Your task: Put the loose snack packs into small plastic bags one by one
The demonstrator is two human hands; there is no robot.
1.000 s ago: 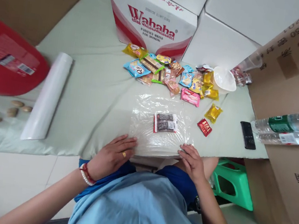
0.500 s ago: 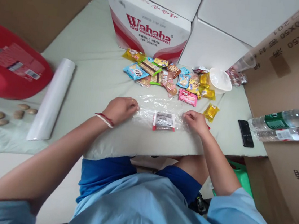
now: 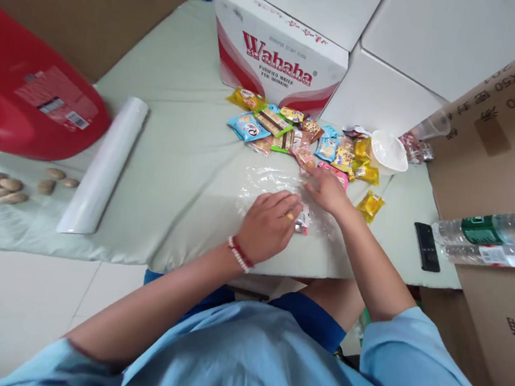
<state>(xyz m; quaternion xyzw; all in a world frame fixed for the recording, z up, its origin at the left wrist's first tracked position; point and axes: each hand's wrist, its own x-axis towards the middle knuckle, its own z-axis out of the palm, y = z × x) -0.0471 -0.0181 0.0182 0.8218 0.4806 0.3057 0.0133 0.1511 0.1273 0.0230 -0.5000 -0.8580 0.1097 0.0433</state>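
Note:
A sheet of clear plastic film (image 3: 256,186) lies on the cloth-covered table before me. On it is a small snack packet (image 3: 303,222) with red edges, mostly hidden under my fingers. My left hand (image 3: 270,224) lies palm down over the packet and film, its fingers stretched out. Just beyond and to the right, my right hand (image 3: 327,190) reaches over the film's far edge with fingers apart. Its fingertips are close to a pink packet (image 3: 340,175) and a clear-wrapped snack (image 3: 304,157). Whether they touch either one, I cannot tell.
Several wrapped snacks (image 3: 248,127) are heaped behind the film, beside a white bowl (image 3: 389,153). A yellow packet (image 3: 370,205), a black phone (image 3: 427,247) and plastic bottles (image 3: 482,230) lie to the right. Leftward are a white roll (image 3: 104,165), walnuts (image 3: 7,187) and a red jug (image 3: 39,91).
Both hands have left the film's side edges. My left hand has moved right, onto the packet, and my right hand has shifted slightly toward the snack heap. The view has shifted a little.

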